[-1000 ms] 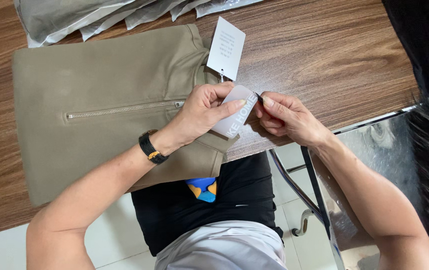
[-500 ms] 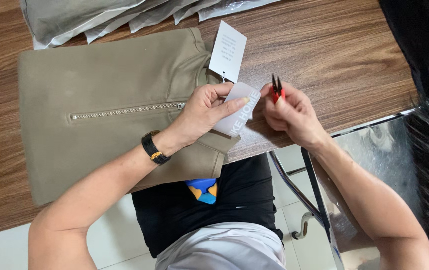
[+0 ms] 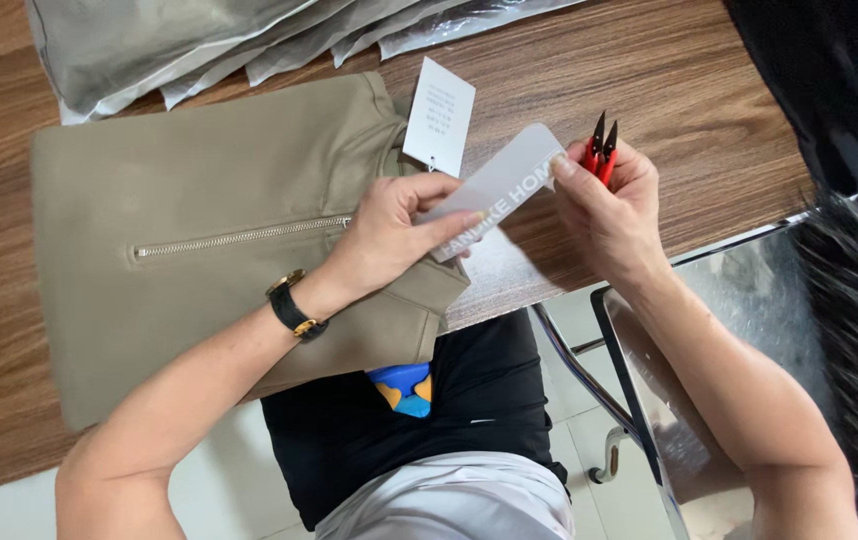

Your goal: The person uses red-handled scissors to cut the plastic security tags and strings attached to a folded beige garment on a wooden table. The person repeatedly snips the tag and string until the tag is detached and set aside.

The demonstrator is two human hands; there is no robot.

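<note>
A folded khaki garment [image 3: 199, 250] with a metal zipper [image 3: 239, 237] lies on the wooden table [image 3: 669, 90]. My left hand [image 3: 399, 230] holds a long grey card tag [image 3: 504, 190] by its lower end, above the garment's collar. My right hand [image 3: 609, 205] pinches the tag's upper end with the fingertips and also grips small red-handled thread snips [image 3: 601, 150], points up. A white paper hang tag [image 3: 439, 115] rests by the collar. A black watch [image 3: 292, 308] is on my left wrist.
Several garments in clear plastic bags [image 3: 249, 40] are stacked at the table's far edge. A metal-framed chair or stand [image 3: 639, 400] stands to my right past the table edge. Dark fabric [image 3: 829, 80] fills the top right corner.
Both hands have lifted the grey tag up from the collar and turned it flat to the camera. The red snips in my right hand came into sight, points up.
</note>
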